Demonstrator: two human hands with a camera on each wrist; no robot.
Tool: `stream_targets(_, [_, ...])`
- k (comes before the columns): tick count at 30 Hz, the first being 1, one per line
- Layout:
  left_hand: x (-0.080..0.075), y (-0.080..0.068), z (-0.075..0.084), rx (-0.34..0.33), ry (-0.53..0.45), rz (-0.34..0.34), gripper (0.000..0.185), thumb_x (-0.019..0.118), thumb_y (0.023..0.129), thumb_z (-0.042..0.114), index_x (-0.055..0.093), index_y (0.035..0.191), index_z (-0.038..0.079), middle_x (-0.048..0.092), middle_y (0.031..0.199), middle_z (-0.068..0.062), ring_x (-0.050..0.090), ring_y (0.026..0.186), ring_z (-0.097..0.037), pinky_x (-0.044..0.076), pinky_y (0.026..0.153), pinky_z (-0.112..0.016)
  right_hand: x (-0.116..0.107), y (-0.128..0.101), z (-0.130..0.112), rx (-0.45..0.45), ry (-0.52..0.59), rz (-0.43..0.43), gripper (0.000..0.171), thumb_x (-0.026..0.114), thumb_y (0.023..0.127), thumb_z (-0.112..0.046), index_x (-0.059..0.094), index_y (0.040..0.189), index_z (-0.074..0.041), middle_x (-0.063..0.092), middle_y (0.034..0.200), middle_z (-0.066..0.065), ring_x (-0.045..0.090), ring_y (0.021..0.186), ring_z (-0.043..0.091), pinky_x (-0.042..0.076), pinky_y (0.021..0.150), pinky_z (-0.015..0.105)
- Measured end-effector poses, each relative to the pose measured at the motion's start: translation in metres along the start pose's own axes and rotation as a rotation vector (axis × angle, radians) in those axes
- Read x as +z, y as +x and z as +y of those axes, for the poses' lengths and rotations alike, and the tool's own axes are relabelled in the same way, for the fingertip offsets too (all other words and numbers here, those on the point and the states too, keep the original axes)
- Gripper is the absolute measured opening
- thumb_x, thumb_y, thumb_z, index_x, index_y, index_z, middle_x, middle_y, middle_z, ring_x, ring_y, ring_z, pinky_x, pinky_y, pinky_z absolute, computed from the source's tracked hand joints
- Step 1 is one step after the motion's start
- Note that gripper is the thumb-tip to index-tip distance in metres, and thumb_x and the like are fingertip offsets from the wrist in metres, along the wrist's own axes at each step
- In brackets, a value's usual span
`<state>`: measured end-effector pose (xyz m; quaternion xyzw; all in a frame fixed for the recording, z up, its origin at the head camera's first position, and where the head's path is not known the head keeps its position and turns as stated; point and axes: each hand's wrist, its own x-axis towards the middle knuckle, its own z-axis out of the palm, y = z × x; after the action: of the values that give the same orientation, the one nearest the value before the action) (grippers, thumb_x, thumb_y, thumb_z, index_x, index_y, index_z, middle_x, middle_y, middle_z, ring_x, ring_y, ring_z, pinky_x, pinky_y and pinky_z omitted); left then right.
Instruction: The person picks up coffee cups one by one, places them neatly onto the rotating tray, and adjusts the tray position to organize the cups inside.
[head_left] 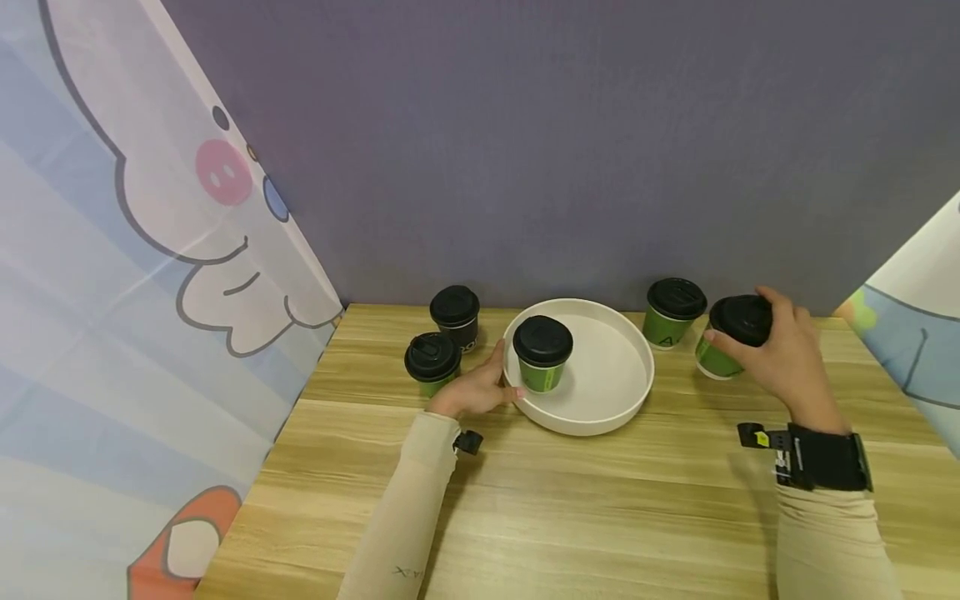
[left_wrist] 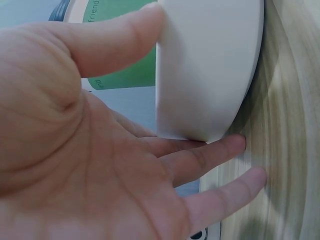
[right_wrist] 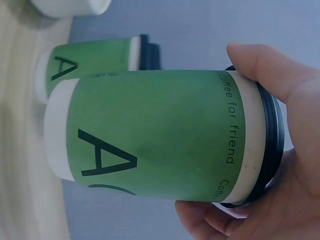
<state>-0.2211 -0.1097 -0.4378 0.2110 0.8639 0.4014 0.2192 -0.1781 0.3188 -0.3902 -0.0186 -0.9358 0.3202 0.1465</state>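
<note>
My right hand (head_left: 787, 358) grips a green paper coffee cup (right_wrist: 155, 135) from above, thumb and fingers around its black lid (head_left: 741, 319). That cup is upright; whether its base touches the table, I cannot tell. My left hand (head_left: 476, 389) lies against the left side of a round white tray (head_left: 600, 427). Its thumb touches the rim, and its other fingers stretch out along the outer wall, as the left wrist view shows. Inside the tray, at its left, stands another green cup (head_left: 542, 377) with a black lid.
A lidded green cup (head_left: 667, 327) stands between the tray and my right hand. Left of the tray are a black cup (head_left: 462, 332) and a lidded green cup (head_left: 435, 387). A grey panel (head_left: 562, 167) rises behind the wooden table (head_left: 585, 517); a printed curtain (head_left: 150, 333) hangs at left.
</note>
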Motion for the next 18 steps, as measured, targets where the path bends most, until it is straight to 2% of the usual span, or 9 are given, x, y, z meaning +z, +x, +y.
stream_targets(4, [-0.002, -0.002, 0.003, -0.001, 0.004, 0.0, 0.095, 0.06, 0.103, 0.019, -0.012, 0.162, 0.0, -0.011, 0.171, -0.021, 0.002, 0.16, -0.033, 0.008, 0.13, -0.048, -0.002, -0.002, -0.014, -0.026, 0.002, 0.018, 0.103, 0.076, 0.09, -0.041, 0.015, 0.163, -0.003, 0.022, 0.151, 0.049, 0.018, 0.136, 0.07, 0.024, 0.097, 0.078])
stream_targets(10, [-0.002, 0.0, 0.002, -0.025, 0.02, 0.002, 0.088, 0.055, 0.106, 0.02, -0.011, 0.162, 0.001, -0.009, 0.172, -0.019, 0.002, 0.16, -0.031, 0.008, 0.13, -0.046, 0.001, -0.005, -0.031, -0.111, 0.016, 0.047, 0.105, 0.081, 0.086, -0.035, 0.019, 0.161, 0.001, 0.031, 0.148, 0.047, 0.027, 0.127, 0.062, 0.02, 0.097, 0.07])
stream_targets(18, [-0.001, 0.0, 0.003, -0.023, 0.019, 0.022, 0.08, 0.047, 0.108, 0.015, -0.009, 0.163, 0.001, -0.006, 0.172, -0.018, 0.003, 0.16, -0.029, 0.009, 0.13, -0.044, 0.012, -0.008, -0.05, -0.155, 0.056, 0.042, 0.107, 0.085, 0.083, -0.034, 0.021, 0.161, 0.001, 0.036, 0.147, 0.044, 0.028, 0.121, 0.057, 0.025, 0.093, 0.066])
